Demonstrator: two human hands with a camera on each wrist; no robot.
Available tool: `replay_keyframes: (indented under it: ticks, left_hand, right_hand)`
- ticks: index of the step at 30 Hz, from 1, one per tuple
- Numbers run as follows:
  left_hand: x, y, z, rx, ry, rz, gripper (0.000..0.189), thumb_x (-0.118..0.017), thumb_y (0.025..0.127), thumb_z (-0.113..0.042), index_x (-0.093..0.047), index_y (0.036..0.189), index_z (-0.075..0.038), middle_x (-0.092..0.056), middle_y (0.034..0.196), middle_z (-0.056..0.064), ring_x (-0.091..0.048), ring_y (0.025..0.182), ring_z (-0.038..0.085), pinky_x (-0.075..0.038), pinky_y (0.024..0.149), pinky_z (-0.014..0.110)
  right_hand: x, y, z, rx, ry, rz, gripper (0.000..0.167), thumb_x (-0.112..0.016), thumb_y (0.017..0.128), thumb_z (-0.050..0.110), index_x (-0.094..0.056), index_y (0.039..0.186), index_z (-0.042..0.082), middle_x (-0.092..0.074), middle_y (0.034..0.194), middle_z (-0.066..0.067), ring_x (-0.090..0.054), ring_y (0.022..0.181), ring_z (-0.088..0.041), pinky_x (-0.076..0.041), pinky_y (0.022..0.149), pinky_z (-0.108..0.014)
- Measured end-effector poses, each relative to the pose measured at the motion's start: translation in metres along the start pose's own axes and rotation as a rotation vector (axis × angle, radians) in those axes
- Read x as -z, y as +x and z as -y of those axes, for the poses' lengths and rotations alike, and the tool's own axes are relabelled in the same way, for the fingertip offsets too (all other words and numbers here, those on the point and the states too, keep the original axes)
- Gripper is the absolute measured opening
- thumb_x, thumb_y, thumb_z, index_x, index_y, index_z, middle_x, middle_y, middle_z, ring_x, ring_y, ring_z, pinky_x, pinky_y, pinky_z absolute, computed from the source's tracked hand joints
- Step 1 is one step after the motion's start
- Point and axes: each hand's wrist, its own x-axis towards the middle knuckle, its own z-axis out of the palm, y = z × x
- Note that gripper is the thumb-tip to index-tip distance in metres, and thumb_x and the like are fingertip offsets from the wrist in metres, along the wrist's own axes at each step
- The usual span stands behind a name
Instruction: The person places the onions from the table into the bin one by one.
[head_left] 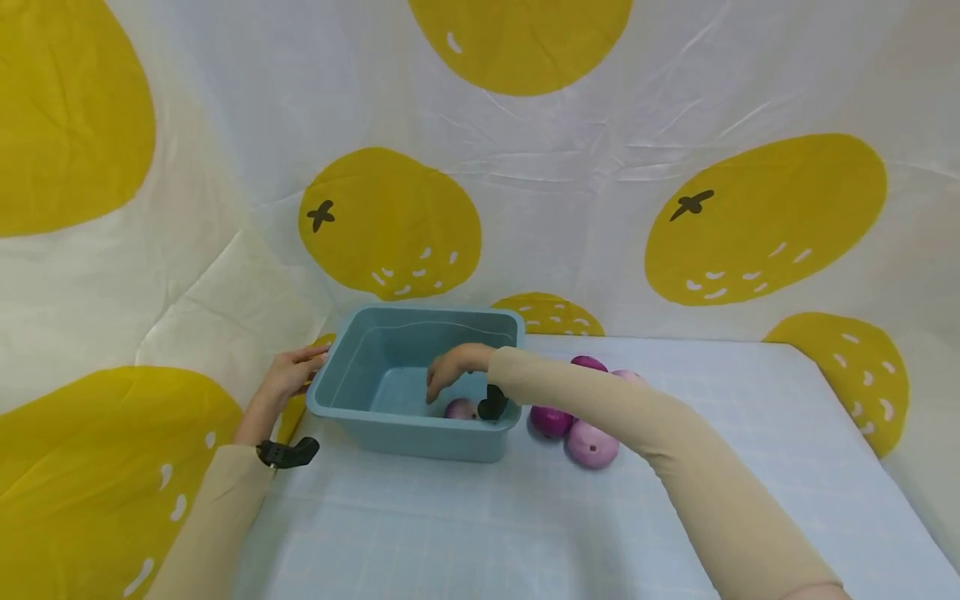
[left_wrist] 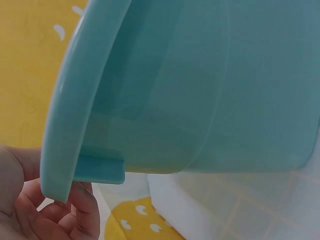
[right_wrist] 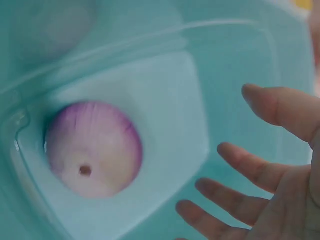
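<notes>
Here, one tub [head_left: 420, 442], one onion [right_wrist: 97, 142] inside

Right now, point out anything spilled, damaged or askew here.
Nothing stands out: the blue bin is upright, one onion shows inside, the other onions cluster beside it, and no spill or damage shows.

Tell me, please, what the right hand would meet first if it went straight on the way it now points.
Probably the bin's floor: in the head view, the right hand points down into the bin. The onion inside lies near that line; depth is unclear, so it could come first.
</notes>
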Motion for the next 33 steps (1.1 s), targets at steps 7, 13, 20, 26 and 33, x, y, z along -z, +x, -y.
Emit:
replay_keyframes:
  ticks: [7, 13, 20, 26, 33]
  left_hand:
    - [-0.006, 0.002, -0.002, -0.004, 0.030, -0.036, 0.049, -0.044, 0.102, -0.032, -0.042, 0.145, -0.008, -0.049, 0.140, 0.024, -0.056, 0.083, 0.005, -0.049, 0.070, 0.020]
    - [-0.011, 0.006, -0.004, -0.029, 0.037, -0.064, 0.048, -0.046, 0.102, -0.029, -0.045, 0.143, -0.004, -0.051, 0.136, 0.026, -0.055, 0.077, 0.001, -0.050, 0.066, 0.020]
    - [-0.011, 0.003, -0.005, -0.043, 0.039, -0.073, 0.047, -0.046, 0.102, -0.028, -0.045, 0.142, -0.003, -0.051, 0.135, 0.027, -0.054, 0.075, 0.002, -0.050, 0.064, 0.020]
    - [-0.010, 0.000, -0.004, -0.036, 0.034, -0.074, 0.049, -0.046, 0.102, -0.029, -0.044, 0.143, -0.003, -0.047, 0.141, 0.028, -0.054, 0.078, 0.002, -0.050, 0.066, 0.019]
    - [-0.010, 0.000, -0.002, -0.021, 0.044, -0.082, 0.050, -0.045, 0.102, -0.030, -0.043, 0.143, -0.002, -0.047, 0.140, 0.029, -0.056, 0.082, 0.009, -0.049, 0.066, 0.019]
  right_hand:
    - [0.015, 0.001, -0.011, -0.026, 0.173, 0.021, 0.049, -0.054, 0.097, 0.033, -0.045, 0.141, 0.013, -0.039, 0.150, -0.008, -0.048, 0.130, -0.025, -0.037, 0.109, -0.043]
    - [0.015, -0.020, -0.029, 0.090, 0.214, -0.099, 0.045, -0.056, 0.096, 0.026, -0.049, 0.137, 0.009, -0.051, 0.140, -0.009, -0.049, 0.127, -0.020, -0.042, 0.105, -0.033]
    - [0.011, -0.042, -0.045, 0.163, 0.247, -0.225, 0.043, -0.060, 0.094, 0.020, -0.053, 0.134, 0.005, -0.056, 0.134, -0.012, -0.049, 0.128, -0.028, -0.044, 0.104, -0.035]
    - [0.007, -0.066, -0.055, 0.244, 0.292, -0.308, 0.044, -0.061, 0.093, 0.014, -0.051, 0.133, -0.001, -0.055, 0.135, -0.016, -0.051, 0.126, -0.033, -0.045, 0.102, -0.034]
    - [-0.001, -0.098, -0.062, 0.266, 0.376, -0.374, 0.042, -0.061, 0.093, 0.014, -0.051, 0.132, 0.002, -0.054, 0.135, -0.016, -0.056, 0.120, -0.031, -0.047, 0.100, -0.037]
